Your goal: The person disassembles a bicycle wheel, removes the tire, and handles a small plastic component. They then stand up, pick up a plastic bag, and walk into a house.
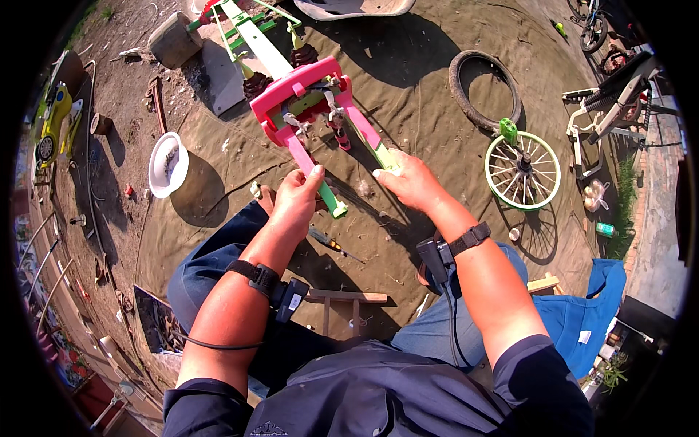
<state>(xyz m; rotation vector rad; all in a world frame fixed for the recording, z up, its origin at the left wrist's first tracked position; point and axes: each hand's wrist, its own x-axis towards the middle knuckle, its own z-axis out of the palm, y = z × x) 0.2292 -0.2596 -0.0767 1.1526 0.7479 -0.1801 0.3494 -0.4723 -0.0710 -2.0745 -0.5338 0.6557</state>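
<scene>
While looking straight down, note a pink-and-green fork (297,88) just above the middle of the view, raised over brown ground cloth (237,138), with a pale green frame (253,36) running behind to the top edge.

Held at the green end of one leg by the left hand (293,198): thumb laid along the top, fingers curled beneath. Held at the other tip by the right hand (416,182), likewise nearly closed, thumb toward the inner side.

Done, judging by the layout: fork ends free, no wheel between the legs. Not done, as things lie: wheel in fork, tyre on rim. See, well apart to the right, a green-rimmed spoked wheel (524,164) without visible tyre, and just beyond it a loose dark tyre (456,86). Judge the work as somewhere midway, parts separate.

Cannot tell, given small size and hard shadow, how firmly set the metal brackets (335,115) inside the fork.

Out of hand: screwdriver (325,239) on the cloth below; rusty wrench (157,105) beside a white bowl (153,173).
</scene>
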